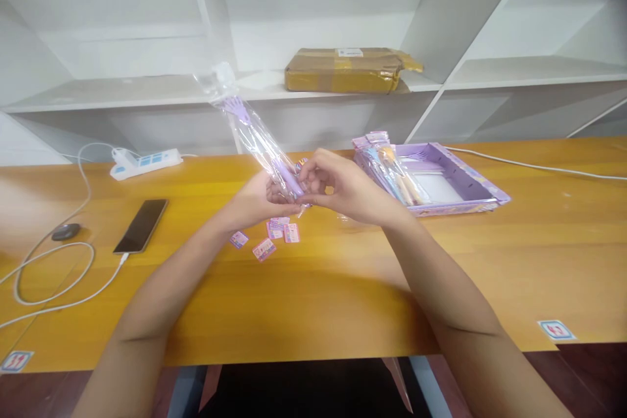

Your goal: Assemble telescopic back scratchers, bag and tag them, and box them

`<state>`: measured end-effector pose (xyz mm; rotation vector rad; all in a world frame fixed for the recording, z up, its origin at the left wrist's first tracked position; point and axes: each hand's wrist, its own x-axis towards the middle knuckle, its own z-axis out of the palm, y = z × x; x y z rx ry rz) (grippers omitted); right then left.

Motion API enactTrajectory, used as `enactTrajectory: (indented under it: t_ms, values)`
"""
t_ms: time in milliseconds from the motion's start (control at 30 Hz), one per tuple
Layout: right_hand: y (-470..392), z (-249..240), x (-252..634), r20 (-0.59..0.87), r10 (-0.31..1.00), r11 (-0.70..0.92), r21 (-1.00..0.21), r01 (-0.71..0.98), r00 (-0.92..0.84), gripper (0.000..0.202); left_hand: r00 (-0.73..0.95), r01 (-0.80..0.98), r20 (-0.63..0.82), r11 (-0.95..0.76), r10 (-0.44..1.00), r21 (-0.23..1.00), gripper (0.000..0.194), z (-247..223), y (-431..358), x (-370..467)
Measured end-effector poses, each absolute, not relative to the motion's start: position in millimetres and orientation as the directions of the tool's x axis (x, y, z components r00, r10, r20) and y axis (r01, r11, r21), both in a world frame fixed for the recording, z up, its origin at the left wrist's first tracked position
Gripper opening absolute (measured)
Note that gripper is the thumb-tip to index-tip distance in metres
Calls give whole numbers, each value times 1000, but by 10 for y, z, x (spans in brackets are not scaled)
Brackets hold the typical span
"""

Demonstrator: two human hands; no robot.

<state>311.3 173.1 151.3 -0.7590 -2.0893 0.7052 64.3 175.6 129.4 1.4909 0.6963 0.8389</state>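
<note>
Between my hands, above the table, a clear plastic bag [257, 137] slants up to the left. Inside it lies a long lilac stick [287, 177] whose far end is shaped like a small hand. My left hand [267, 196] is wrapped around the lower part of the bag from below. At the bag's lower end, the thumb and fingers of my right hand [333, 183] are pinched together on the plastic. A small patterned item shows behind the right fingertips, mostly hidden. Below the hands, several small pink printed cards [264, 249] lie loose on the table.
To the right, a purple open box [470, 173] has bagged sticks [386, 166] lying over its left side. A taped brown carton [343, 70] sits on the white shelf. At left are a phone [141, 226] with a cable, a power strip [147, 163] and a black mouse-like object [65, 232].
</note>
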Motion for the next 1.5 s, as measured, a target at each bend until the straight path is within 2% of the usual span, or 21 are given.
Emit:
enactTrajectory:
  t_ms: [300,533,733,933,1133,1233,1367,1433,1500]
  values:
    - [1741,1480,3059,495,755,625,-741,246,-430,35,444,-29,142,-144,885,989,75,1261,1725,717]
    - [1725,1520,3084,463,770,599,-762,247,-439,37,470,-131,214,-172,857,976,53,1300,1724,730]
    - [1719,1582,3150,316,759,538,-797,275,-569,51,463,-141,259,-218,848,966,58,1374,1772,623]
    - [1739,1545,3107,315,742,496,-852,169,-592,34,504,-115,229,-198,833,973,57,1361,1766,618]
    - [1721,1604,3147,284,707,538,-810,232,-647,24,523,-64,200,-195,828,979,58,1319,1771,585]
    - [1725,1613,3164,274,690,574,-770,277,-670,23,605,0,166,-208,779,978,55,1275,1805,525]
    - [1767,1557,3124,282,797,491,-817,301,-535,37,742,74,120,-259,659,963,59,1267,1841,469]
    - [1808,1519,3085,263,856,400,-882,250,-445,45,844,140,16,-250,536,958,56,1288,1837,471]
    - [1863,1479,3043,215,884,308,-936,170,-415,48,910,245,-149,-214,387,945,51,1309,1823,487]
